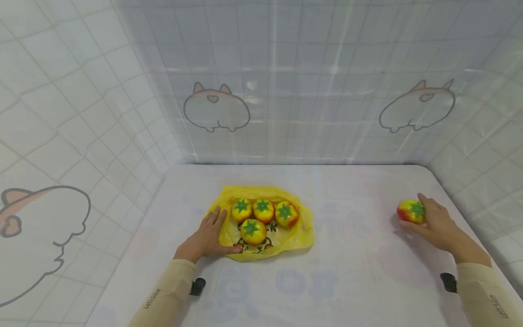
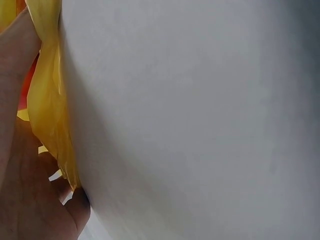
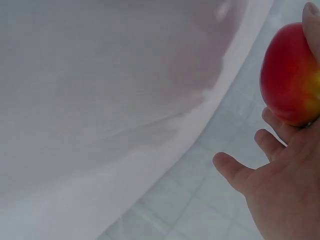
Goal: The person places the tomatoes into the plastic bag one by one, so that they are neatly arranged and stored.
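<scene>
In the head view, a yellow plastic bag (image 1: 304,239) lies spread on the table with several yellow-and-red tomatoes (image 1: 253,232) with green star-shaped tops in it. My left hand (image 1: 209,236) rests at the bag's left side, fingers spread along its edge and the thumb over the front rim. Up close in the left wrist view, a fold of yellow plastic (image 2: 50,100) stands beside the fingers. Far to the right, my right hand (image 1: 436,223) holds another tomato (image 1: 408,211) between thumb and fingers. Its red side faces the right wrist view.
The white table (image 1: 347,281) has a rounded far right corner. Pale tiled-pattern sheeting rises at the back (image 1: 302,122) and on both sides, printed with cartoon animal shapes. My right hand is close to the table's right edge.
</scene>
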`<state>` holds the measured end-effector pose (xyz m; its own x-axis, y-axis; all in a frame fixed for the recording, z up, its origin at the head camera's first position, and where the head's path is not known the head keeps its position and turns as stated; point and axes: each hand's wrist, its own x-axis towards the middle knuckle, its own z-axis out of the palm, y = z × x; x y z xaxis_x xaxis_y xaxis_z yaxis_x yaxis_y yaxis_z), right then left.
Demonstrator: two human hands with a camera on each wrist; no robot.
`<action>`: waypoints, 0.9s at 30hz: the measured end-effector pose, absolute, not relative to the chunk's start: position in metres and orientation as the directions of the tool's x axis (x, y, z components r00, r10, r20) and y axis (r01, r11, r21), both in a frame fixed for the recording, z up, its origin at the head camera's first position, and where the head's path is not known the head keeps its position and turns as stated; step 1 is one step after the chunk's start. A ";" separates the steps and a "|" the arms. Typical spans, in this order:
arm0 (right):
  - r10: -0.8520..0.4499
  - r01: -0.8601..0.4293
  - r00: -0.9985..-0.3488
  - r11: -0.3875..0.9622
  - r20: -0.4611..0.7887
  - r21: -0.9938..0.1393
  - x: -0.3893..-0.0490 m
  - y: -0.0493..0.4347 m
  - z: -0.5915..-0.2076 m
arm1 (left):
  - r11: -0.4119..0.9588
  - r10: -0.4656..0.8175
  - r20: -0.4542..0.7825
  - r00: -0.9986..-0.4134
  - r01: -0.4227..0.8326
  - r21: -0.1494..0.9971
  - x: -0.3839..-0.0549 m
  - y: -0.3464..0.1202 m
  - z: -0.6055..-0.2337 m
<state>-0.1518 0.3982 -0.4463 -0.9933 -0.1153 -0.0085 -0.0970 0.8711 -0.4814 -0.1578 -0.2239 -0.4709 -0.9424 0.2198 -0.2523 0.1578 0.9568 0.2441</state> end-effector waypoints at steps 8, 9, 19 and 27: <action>-0.124 -0.108 -0.992 0.879 -0.004 -0.465 -0.153 0.376 -0.435 | 0.953 0.229 -0.243 -0.942 0.167 0.251 -0.156 -0.222 -0.470; -0.126 -0.108 -0.992 0.878 -0.007 -0.466 -0.154 0.373 -0.435 | 0.954 0.229 -0.246 -0.942 0.167 0.248 -0.156 -0.222 -0.470; -0.141 -0.092 -0.988 0.874 -0.066 -0.478 -0.168 0.350 -0.435 | 0.955 0.230 -0.241 -0.943 0.170 0.244 -0.156 -0.223 -0.466; -0.155 -0.091 -0.984 0.863 -0.087 -0.498 -0.171 0.335 -0.441 | 0.955 0.228 -0.249 -0.941 0.166 0.244 -0.155 -0.222 -0.465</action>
<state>-0.1709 0.3352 -0.4406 -0.9841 -0.1546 -0.0871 -0.0915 0.8626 -0.4976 -0.1546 -0.2221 -0.4654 -0.9414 0.2275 -0.2489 0.1662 0.9553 0.2445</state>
